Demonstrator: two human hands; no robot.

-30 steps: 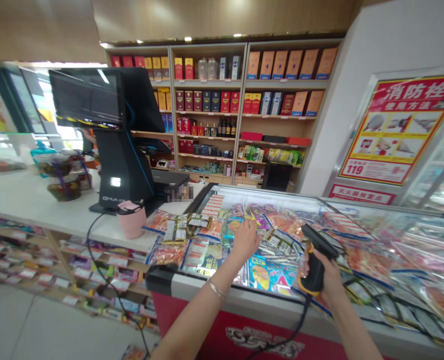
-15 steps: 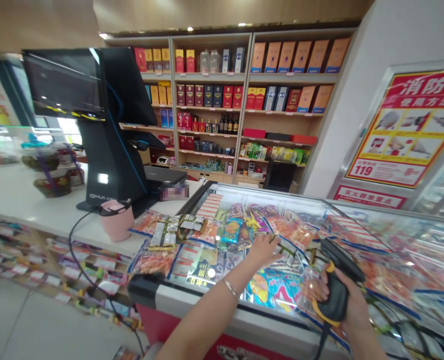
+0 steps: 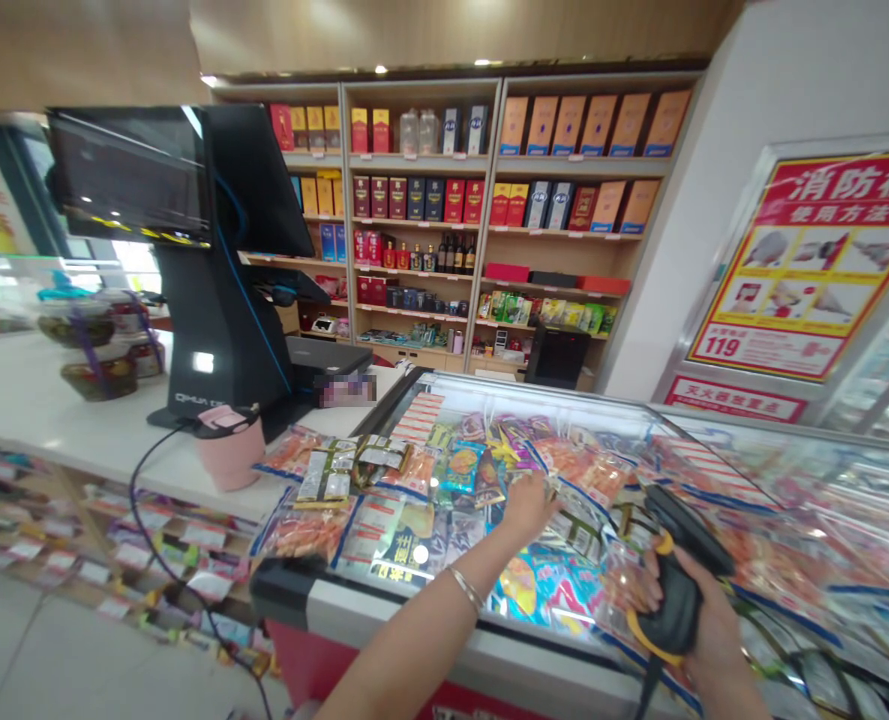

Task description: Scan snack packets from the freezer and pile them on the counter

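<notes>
My left hand (image 3: pixel 532 508), with a bracelet at its wrist, lies over the glass top of a chest freezer. Its fingers are curled at the edge of a clear and dark-green food packet (image 3: pixel 577 528); the fingertips are partly hidden. In my right hand (image 3: pixel 703 620) is a black and yellow barcode scanner (image 3: pixel 673 595), its cable hanging down. Beneath the scanner are more clear packets (image 3: pixel 620 582) with orange-red food. Blue snack bags (image 3: pixel 541 580) show through the glass below my left wrist.
To the left, two stacked packets (image 3: pixel 326 470) lie on bags of orange-red food (image 3: pixel 301 530) at the freezer's corner. A pink cup (image 3: pixel 230 450) and a black checkout terminal (image 3: pixel 215 340) stand on the white counter (image 3: pixel 31 390). Boxed goods fill shelves (image 3: pixel 414 165) behind.
My left hand has curled its fingers and drawn slightly closer, and more of the dark-green packet shows beside it. My right hand keeps the scanner in nearly the same place.
</notes>
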